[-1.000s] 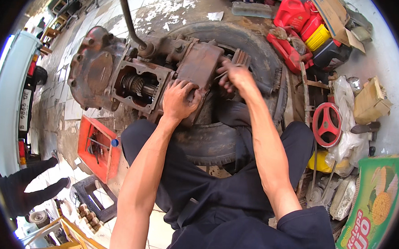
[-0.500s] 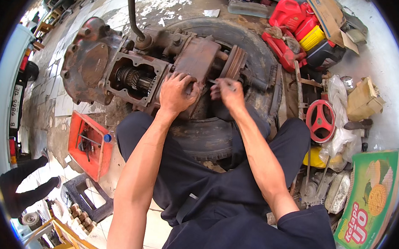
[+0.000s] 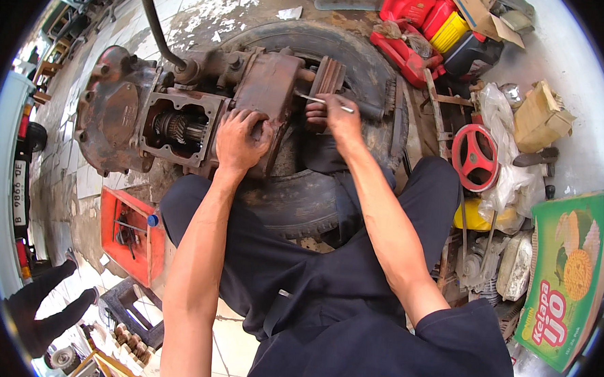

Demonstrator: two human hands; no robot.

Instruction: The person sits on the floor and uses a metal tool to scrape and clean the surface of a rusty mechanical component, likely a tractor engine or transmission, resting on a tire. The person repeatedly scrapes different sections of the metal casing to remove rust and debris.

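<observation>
A rusty brown gearbox (image 3: 270,84) lies in front of me, partly over a big black tyre (image 3: 273,211). Through a square opening in its casing, gears and a shaft (image 3: 179,127) show. My left hand (image 3: 241,143) leans on the near side of the casing, fingers curled; whatever may be inside them is hidden. Right of the casing, my right hand (image 3: 343,122) grips a slim metal rod-like tool (image 3: 313,97), its far end pointing left at the gap between the casing and a ribbed part (image 3: 329,79). Whether the tip touches metal, I cannot tell.
A long lever (image 3: 157,27) rises from the gearbox. At left sit a red tray (image 3: 132,237) with small parts and a blue cap (image 3: 153,219). Red jerrycans (image 3: 408,51), a red handwheel (image 3: 474,156) and a green carton (image 3: 564,270) crowd the right. A person's legs (image 3: 43,305) show lower left.
The whole scene has slid leftward in view. My right hand has moved slightly up and right relative to the gearbox, and the tool shows more clearly. My left hand keeps its place on the casing.
</observation>
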